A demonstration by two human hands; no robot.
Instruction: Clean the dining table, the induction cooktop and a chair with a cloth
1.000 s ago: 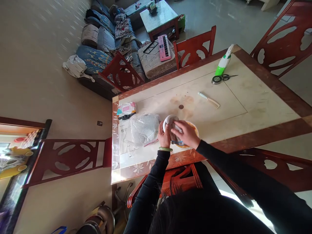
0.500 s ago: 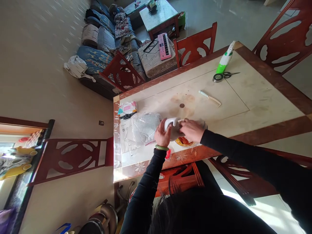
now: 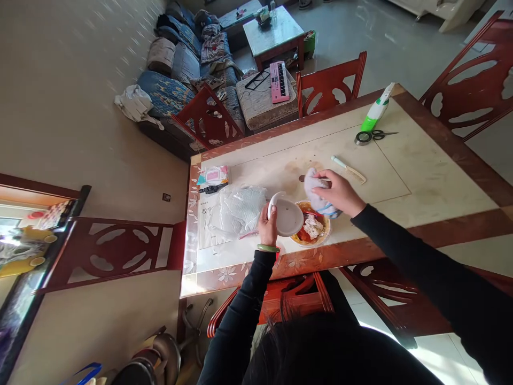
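My left hand (image 3: 268, 224) grips the rim of a small white bowl (image 3: 287, 216) and holds it tilted just above the table's near edge. To its right, my right hand (image 3: 336, 191) is closed on a crumpled grey cloth (image 3: 313, 188), lifted above the table. Under and between the hands sits an orange dish (image 3: 309, 231) with red sauce and crumpled tissue in it. A green bangle is on my left wrist.
On the table (image 3: 420, 171) lie a plastic bag (image 3: 239, 208) over a booklet, a pink wipes pack (image 3: 213, 176), a comb (image 3: 348, 169), scissors with a tape roll (image 3: 366, 137) and a green-white bottle (image 3: 377, 109). Red wooden chairs (image 3: 331, 85) surround it; a sofa is beyond.
My right hand has drawn the cloth away from the white bowl, up and to the right. The orange dish with tissue is uncovered. The left hand keeps hold of the bowl.
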